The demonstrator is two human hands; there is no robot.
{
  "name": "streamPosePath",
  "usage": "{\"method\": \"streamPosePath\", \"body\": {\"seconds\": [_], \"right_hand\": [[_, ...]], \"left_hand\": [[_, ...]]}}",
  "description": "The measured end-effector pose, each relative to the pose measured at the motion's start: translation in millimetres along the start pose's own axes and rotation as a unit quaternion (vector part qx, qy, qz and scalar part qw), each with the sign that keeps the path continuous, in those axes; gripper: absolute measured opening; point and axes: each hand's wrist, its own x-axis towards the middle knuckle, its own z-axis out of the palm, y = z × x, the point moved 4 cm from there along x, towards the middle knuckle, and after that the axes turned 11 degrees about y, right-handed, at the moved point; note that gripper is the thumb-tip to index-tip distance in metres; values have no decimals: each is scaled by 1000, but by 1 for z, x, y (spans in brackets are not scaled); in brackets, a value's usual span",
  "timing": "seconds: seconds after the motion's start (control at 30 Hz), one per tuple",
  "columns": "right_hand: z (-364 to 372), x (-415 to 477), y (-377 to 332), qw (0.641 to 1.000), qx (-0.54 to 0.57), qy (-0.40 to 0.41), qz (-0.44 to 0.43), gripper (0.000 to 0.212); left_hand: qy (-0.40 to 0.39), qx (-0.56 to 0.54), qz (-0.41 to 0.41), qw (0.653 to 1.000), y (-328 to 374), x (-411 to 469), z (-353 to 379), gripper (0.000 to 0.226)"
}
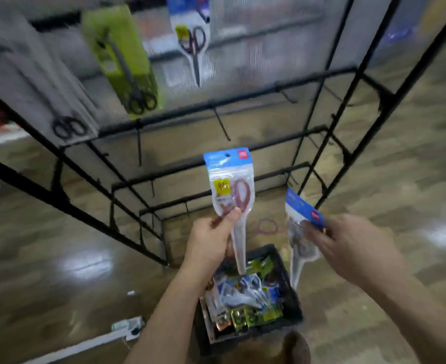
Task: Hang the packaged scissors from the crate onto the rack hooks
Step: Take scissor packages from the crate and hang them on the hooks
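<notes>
Left hand (pixel 211 232) is up in front of the rack (pixel 242 101), thumb and fingers pinching a pack of scissors (pixel 229 177) just below the red handles, blue header on top, blade end pointing down toward the crate (pixel 288 282). Right hand (pixel 353 248) grips a second pack (pixel 302 229) near its blue top, tilted and blurred, held just right of the first. The crate sits on the wooden floor (pixel 59 271) below both hands, with more packs heaped inside. A bare hook (pixel 222 124) juts from the rack bar above the raised pack. Higher up hang a green pack (pixel 122 56), a blue-topped pack (pixel 193 38) and a grey one (pixel 46 82).
</notes>
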Motion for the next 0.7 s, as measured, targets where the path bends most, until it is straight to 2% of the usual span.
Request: {"method": "streamPosePath", "body": {"seconds": [0.03,0.1,0.17,0.23,0.27,0.33,0.37,0.4,0.47,0.57,0.63,0.7], "right_hand": [[-29,2,-2,998,14,55,-20,45],[-71,6,-3,975,167,143,-38,35],[-103,9,1,900,397,178,-9,28],[-120,13,6,812,562,147,51,20],[-123,17,9,755,640,113,89,21],[-128,26,13,575,805,30,144,32],[-133,27,17,501,850,1,162,44],[-137,28,23,447,879,-21,167,53],[-141,31,39,366,911,-47,183,63],[-139,34,53,291,941,-95,147,69],[-135,33,54,270,945,-115,141,69],[-132,28,46,269,944,-117,152,63]], "left_hand": [[-11,2,32,999,25,-9,1,49],[-31,-26,67,997,63,-28,7,36],[-58,-59,80,993,96,-55,20,28],[-79,-85,101,988,125,-81,36,21],[-79,-90,112,986,136,-91,42,26],[-77,-100,125,984,156,-112,53,32],[-76,-111,127,983,165,-120,59,32],[-79,-125,128,981,170,-127,65,34],[-63,-149,127,979,177,-138,75,35],[-36,-141,143,979,181,-146,94,32],[-29,-142,141,979,175,-153,108,36],[-5,-135,133,982,167,-160,120,55]]}}
